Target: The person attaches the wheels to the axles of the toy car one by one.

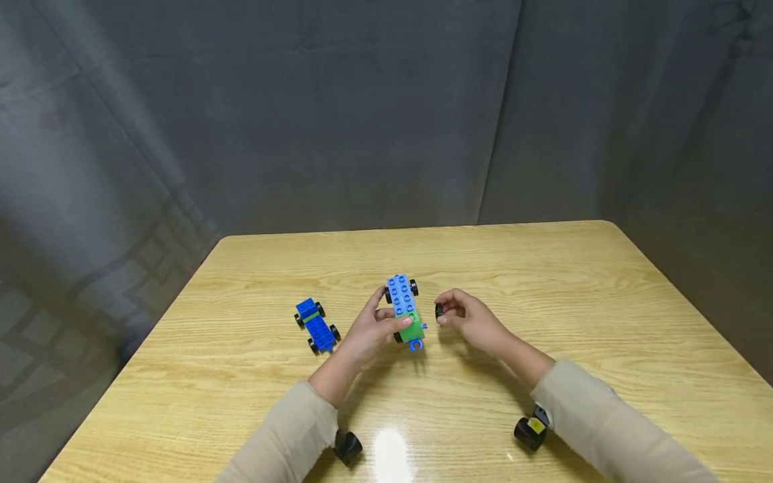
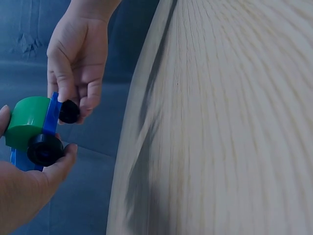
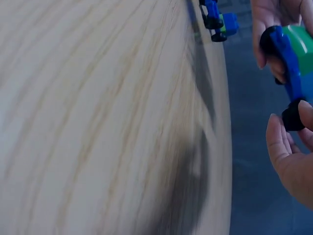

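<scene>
My left hand (image 1: 365,339) grips a toy car (image 1: 401,295) above the table, thumb on its green block (image 1: 412,329). The car has a light-blue studded top, black wheels and a blue hook at the near end. On its right side, near the hook, a short blue axle stub (image 1: 425,326) shows bare. Just right of the car, my right hand (image 1: 474,323) pinches a loose black wheel (image 1: 439,310) between thumb and fingers. A gap separates wheel and car in the head view. The left wrist view shows a mounted wheel (image 2: 45,150) beside the left fingers.
A second toy car (image 1: 318,327), dark blue with a green stripe and black wheels, stands on the wooden table (image 1: 241,402) left of my left hand. Grey curtains (image 1: 362,134) hang behind the table. A black wrist device (image 1: 348,447) shows at the left sleeve, another (image 1: 531,433) at the right.
</scene>
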`<state>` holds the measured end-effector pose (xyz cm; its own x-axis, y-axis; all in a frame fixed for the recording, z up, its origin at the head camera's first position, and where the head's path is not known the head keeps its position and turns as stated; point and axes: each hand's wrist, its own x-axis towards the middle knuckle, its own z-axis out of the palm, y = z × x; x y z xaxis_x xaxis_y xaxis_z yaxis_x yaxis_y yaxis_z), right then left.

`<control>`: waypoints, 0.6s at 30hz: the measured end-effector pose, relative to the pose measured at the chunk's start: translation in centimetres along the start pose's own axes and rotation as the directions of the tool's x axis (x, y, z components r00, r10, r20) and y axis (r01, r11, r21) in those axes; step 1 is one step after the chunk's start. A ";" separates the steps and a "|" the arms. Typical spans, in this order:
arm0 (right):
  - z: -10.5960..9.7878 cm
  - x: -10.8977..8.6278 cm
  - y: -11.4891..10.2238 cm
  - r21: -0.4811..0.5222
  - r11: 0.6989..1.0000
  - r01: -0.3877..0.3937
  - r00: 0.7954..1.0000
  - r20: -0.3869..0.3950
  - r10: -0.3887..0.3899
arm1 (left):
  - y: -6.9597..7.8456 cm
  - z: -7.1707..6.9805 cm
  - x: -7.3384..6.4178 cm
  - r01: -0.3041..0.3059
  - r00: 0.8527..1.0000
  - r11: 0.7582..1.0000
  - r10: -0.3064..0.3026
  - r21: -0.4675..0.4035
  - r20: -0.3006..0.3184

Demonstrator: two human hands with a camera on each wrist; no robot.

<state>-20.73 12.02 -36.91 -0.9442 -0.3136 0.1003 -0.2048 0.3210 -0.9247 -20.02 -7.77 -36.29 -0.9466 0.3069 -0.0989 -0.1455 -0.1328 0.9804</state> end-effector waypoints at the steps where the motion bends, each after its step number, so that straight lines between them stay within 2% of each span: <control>1: 0.1 -0.1 -0.1 0.008 1.000 0.006 1.000 0.000 -0.006 | 0.0 0.0 0.0 0.000 1.000 1.000 0.000 -0.009 0.002; 6: 0.2 -0.6 -0.5 0.058 0.998 0.039 0.999 0.019 -0.040 | 0.0 0.2 0.0 0.007 1.000 1.000 -0.007 -0.030 -0.001; 11: 0.3 -0.9 -0.6 0.119 0.993 0.026 0.999 0.030 -0.030 | 0.0 0.2 0.1 0.001 1.000 0.999 -0.001 -0.046 -0.005; 18: 0.5 -1.1 -0.4 0.145 0.989 0.035 0.998 0.038 -0.041 | 0.1 0.2 0.0 -0.015 1.000 0.998 0.015 -0.059 0.002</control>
<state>-19.44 11.78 -36.87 -0.9247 -0.3598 0.1244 -0.1984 0.1764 -0.9641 -19.98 -7.58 -36.19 -0.9481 0.3068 -0.0836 -0.1480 -0.1929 0.9700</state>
